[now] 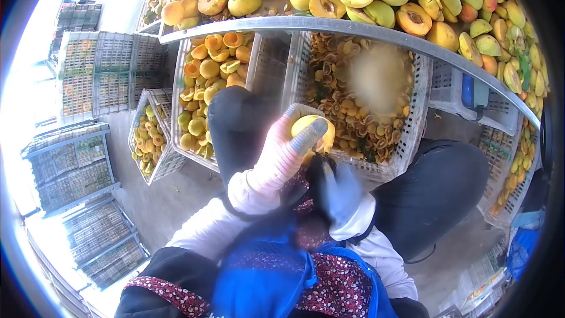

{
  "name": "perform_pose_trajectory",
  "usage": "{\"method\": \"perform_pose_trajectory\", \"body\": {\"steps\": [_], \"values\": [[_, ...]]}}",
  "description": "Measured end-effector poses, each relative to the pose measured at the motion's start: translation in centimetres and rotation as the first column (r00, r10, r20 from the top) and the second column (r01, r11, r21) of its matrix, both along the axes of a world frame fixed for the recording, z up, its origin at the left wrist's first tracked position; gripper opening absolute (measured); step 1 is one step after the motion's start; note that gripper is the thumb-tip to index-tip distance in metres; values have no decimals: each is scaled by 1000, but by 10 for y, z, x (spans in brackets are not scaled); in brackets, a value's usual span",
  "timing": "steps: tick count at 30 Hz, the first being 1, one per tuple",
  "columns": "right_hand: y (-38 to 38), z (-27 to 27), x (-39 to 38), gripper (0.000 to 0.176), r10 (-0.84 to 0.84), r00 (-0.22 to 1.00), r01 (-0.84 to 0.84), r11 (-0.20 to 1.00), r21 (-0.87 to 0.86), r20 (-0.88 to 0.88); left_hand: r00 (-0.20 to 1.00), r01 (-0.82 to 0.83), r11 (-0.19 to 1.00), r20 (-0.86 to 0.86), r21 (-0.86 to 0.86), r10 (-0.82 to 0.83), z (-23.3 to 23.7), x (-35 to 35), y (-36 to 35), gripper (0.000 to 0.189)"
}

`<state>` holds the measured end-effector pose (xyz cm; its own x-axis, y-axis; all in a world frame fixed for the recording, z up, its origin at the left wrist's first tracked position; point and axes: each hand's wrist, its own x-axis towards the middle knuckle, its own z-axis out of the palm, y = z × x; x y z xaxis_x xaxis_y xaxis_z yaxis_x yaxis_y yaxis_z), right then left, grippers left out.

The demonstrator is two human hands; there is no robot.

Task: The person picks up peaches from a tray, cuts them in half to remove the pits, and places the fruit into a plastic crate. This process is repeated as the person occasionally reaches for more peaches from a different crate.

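Observation:
My left hand [286, 148], in a pale striped glove, is wrapped around a yellow peach [313, 125], its thumb across the fruit. Just below and to the right is my right hand [342, 194], in a blue-grey glove and smeared by motion. Its fingers are closed around something dark [319, 175] whose kind the blur hides. The dark thing reaches up to the underside of the peach. Both hands are above my lap, in front of a white crate [406, 153] filled with brown-orange fruit scraps [335, 88].
A metal-edged table [259, 23] carries whole and halved peaches [412, 19]. A crate of peach halves [209, 69] stands left of the scraps, with a smaller fruit crate [150, 135] beside it. Stacked crates [97, 73] line the far left. Another fruit crate [500, 206] is at right.

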<state>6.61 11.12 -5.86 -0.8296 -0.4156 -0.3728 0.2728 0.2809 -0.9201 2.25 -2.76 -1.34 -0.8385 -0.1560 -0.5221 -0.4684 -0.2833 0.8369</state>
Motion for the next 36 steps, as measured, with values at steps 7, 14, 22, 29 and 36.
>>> {"method": "perform_pose_trajectory", "body": {"steps": [7,14,22,29,36], "values": [[2,11,-12,35,74,687,307,872,-381,723,989,-65,995,-138,-70,55,-10,9,14,30],[3,4,-12,51,316,216,522,762,-383,924,969,-42,996,-245,-83,21,-28,11,13,38],[8,-8,-12,53,522,129,673,578,-461,843,955,130,987,-254,-97,-151,-40,6,1,37],[6,0,-9,49,244,210,484,816,-317,947,988,146,986,38,79,-149,-31,4,-5,40],[10,-11,-8,48,620,143,662,520,-540,771,979,145,989,-138,-43,-149,-42,11,0,47]]}}
